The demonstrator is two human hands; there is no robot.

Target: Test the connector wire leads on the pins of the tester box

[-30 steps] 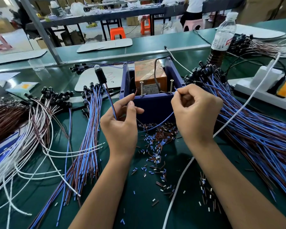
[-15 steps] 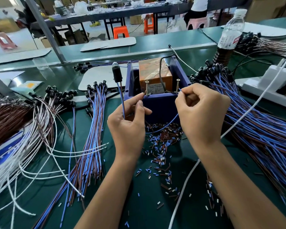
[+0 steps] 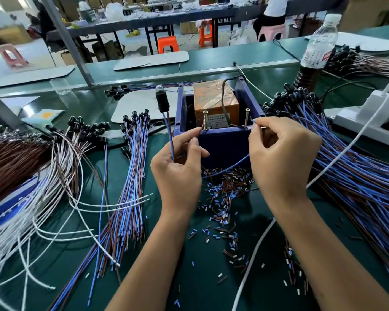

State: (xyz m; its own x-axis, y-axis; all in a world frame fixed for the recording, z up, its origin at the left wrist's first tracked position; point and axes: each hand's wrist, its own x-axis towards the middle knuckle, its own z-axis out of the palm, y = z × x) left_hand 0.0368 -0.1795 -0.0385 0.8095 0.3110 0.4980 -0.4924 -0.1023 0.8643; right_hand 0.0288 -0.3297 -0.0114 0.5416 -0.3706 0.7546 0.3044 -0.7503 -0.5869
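Fingers of my left hand (image 3: 177, 171) pinch the brown lead (image 3: 199, 131) near its bare tip beside the left pin (image 3: 205, 120), with the connector (image 3: 161, 100) standing upright above my knuckles; my right hand (image 3: 279, 158) pinches the blue lead (image 3: 253, 121) just right of the right pin (image 3: 247, 116). I judge these wires light, thin and floppy, so gripping close to the tips steadies them. At frame centre, the tester box (image 3: 222, 147) holds an orange block (image 3: 213, 98); its label is too small to read, as is the bottle (image 3: 317, 47) label at upper right.

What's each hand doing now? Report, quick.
Left hand: pinches the brown lead by the left pin.
Right hand: pinches the blue lead near the right pin.
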